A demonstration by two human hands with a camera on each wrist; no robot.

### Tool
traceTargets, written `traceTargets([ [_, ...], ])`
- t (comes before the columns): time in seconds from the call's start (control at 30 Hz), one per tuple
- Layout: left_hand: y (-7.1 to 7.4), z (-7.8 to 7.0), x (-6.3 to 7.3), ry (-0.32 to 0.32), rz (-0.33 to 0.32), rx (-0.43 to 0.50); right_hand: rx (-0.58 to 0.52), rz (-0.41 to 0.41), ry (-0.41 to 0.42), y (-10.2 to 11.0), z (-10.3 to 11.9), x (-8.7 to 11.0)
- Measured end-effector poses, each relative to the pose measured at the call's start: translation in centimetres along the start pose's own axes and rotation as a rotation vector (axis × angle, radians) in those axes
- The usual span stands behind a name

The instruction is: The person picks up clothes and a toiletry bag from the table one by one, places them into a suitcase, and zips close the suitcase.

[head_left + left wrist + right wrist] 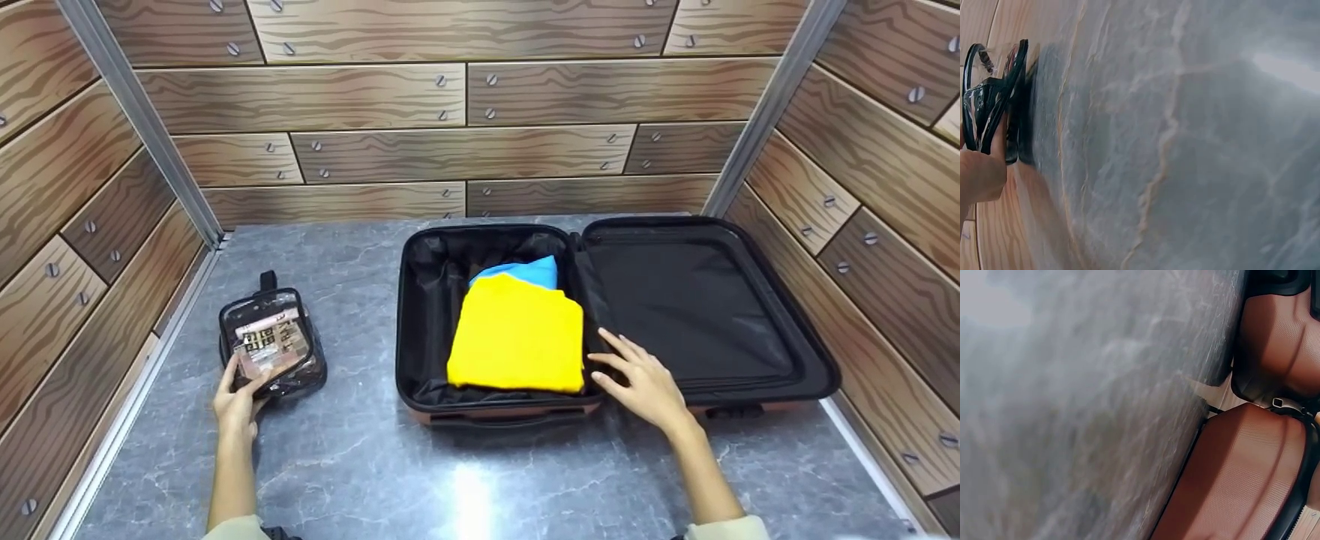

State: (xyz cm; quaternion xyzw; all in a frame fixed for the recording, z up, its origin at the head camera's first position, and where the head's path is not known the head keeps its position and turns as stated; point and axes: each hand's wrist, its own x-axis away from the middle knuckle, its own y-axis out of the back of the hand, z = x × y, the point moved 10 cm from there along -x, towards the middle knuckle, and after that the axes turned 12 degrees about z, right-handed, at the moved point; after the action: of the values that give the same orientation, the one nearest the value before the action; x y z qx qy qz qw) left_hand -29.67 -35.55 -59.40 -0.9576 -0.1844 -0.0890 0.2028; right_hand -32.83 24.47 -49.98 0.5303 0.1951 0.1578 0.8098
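Head view has the left hand [236,405] pinching the pouch [313,360] by its near edge, thumb and forefinger over the clear face and the rest seemingly tucked beneath, a grip that would steady a soft, filled bag. That edge lies closest to the arm, probably why it is the one taken, while the strap [268,280] points away, unused. Whether the pouch is lifted off the table [352,465] I cannot tell, even from the left wrist view. Pink packets [270,337] show through its face. Well to its right, the right hand [641,382] holds nothing, fingers loosely spread over the hinge side of the suitcase [409,315]; contact there is unclear. Beside those fingertips, the yellow cloth [517,337] lies flat over the blue cloth [536,271], presumably stacked toward the hinge so the left part stays free. The lid [697,300] rests laid back, keeping the base reachable.
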Motion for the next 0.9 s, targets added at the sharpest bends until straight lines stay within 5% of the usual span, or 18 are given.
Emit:
traceTargets([
  [0.27, -0.9, -0.1, 0.7, -0.045, -0.008, 0.170, 0.009, -0.010, 0.001, 0.1, 0.1, 0.1],
  [0.9, -3.6, -1.1, 2.2, -0.120, 0.023, 0.168, 0.011, -0.007, 0.000, 0.0, 0.1, 0.0],
])
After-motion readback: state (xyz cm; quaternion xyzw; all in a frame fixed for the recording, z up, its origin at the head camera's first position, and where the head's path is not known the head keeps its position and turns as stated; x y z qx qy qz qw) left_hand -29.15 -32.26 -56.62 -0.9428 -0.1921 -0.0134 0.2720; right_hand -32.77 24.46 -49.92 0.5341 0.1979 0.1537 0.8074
